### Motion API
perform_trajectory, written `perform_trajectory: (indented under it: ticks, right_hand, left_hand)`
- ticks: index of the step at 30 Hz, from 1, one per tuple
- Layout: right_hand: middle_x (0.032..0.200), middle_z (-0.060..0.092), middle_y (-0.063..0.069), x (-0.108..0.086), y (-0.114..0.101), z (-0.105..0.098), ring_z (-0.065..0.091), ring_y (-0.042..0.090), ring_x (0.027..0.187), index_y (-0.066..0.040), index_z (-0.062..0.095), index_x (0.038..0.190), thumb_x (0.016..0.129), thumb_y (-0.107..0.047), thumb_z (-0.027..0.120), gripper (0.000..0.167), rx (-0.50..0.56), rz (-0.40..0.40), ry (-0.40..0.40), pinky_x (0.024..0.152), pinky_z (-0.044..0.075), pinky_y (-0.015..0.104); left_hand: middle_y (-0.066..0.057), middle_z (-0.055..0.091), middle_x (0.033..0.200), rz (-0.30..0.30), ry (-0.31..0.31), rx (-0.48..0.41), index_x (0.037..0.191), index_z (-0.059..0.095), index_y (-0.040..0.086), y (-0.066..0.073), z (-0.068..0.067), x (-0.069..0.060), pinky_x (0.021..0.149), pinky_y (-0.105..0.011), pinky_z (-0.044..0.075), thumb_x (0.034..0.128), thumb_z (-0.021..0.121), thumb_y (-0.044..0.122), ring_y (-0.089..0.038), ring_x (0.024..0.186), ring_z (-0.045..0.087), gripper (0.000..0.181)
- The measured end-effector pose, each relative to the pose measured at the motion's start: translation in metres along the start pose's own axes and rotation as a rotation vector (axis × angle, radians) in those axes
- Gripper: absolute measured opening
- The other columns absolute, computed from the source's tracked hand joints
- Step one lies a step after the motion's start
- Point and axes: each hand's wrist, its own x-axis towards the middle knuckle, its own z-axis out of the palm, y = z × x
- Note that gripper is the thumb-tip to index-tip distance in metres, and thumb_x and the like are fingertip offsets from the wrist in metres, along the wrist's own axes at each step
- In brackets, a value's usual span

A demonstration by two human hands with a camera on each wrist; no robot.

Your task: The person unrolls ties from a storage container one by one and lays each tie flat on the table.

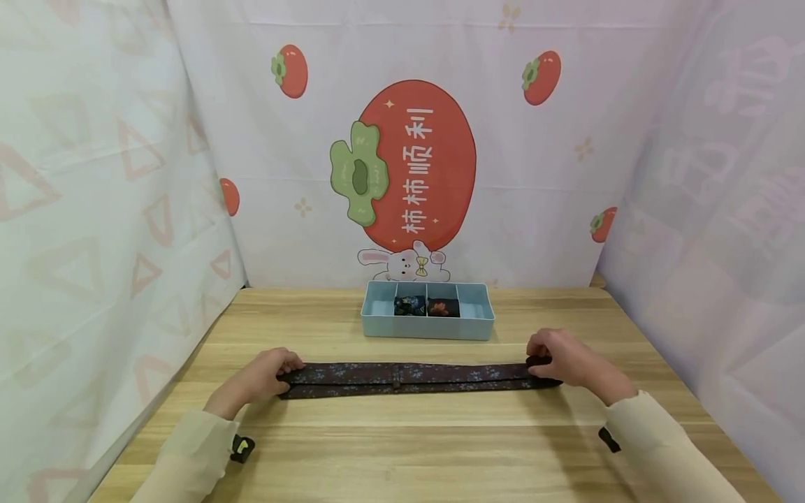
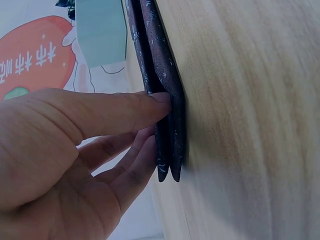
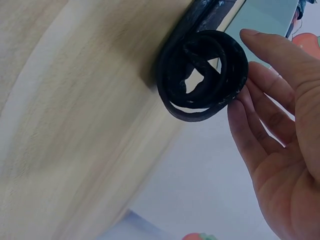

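Head view is showing a dark tie (image 1: 440, 374) with small blue flowers, and it is lying across the wooden table (image 1: 402, 454), in front of a light blue box (image 1: 428, 328). Two long strips of the tie are running side by side, one a bit wider than the other. A person's left hand (image 1: 260, 377) is pinching the left end, and the left wrist view is showing the thumb pressing on one side and fingers pressing on the other. Two pointy tips are sticking out past that hand. At the other end, the tie is curling into a loose roll (image 1: 539, 361). The right hand (image 1: 562, 356) is holding this roll with bent fingers and the thumb. Right wrist view is showing the roll from its side, with gaps peeking through the loops.

The box is standing near the back of the table, and it is having four little rooms. A dark blue-patterned bundle (image 1: 410, 305) is sitting in the second room from the left, and a dark bundle with an orange flower (image 1: 443, 307) is sitting in the third. Behind the box, a white cloth (image 1: 534, 175) is hanging, showing a big red fruit (image 1: 383, 115) and a bunny (image 1: 402, 265).
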Motion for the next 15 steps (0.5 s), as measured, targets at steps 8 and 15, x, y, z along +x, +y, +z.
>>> perform_trajectory:
  ticks: [8, 15]
  right_hand:
    - [0.088, 0.068, -0.003, -0.009, 0.009, -0.001, 0.060, 0.008, 0.077, -0.011, 0.073, 0.091, 0.081, -0.016, 0.092, 0.022, -0.019, 0.018, 0.030, 0.068, 0.055, 0.030]
    - [0.089, 0.070, -0.002, -0.015, 0.016, -0.002, 0.063, 0.009, 0.078, -0.010, 0.073, 0.092, 0.081, -0.014, 0.092, 0.022, -0.009, 0.011, 0.055, 0.068, 0.056, 0.029]
  left_hand:
    - [-0.011, 0.071, 0.111, -0.024, -0.007, 0.001, 0.114, 0.073, -0.001, 0.002, -0.002, -0.001, 0.091, -0.046, 0.059, 0.0828, 0.080, -0.013, -0.025, 0.101, 0.066, 0.034]
    - [-0.010, 0.071, 0.111, -0.032, -0.008, -0.002, 0.114, 0.073, 0.000, 0.003, -0.003, -0.003, 0.090, -0.046, 0.059, 0.0833, 0.080, -0.012, -0.026, 0.101, 0.066, 0.034]
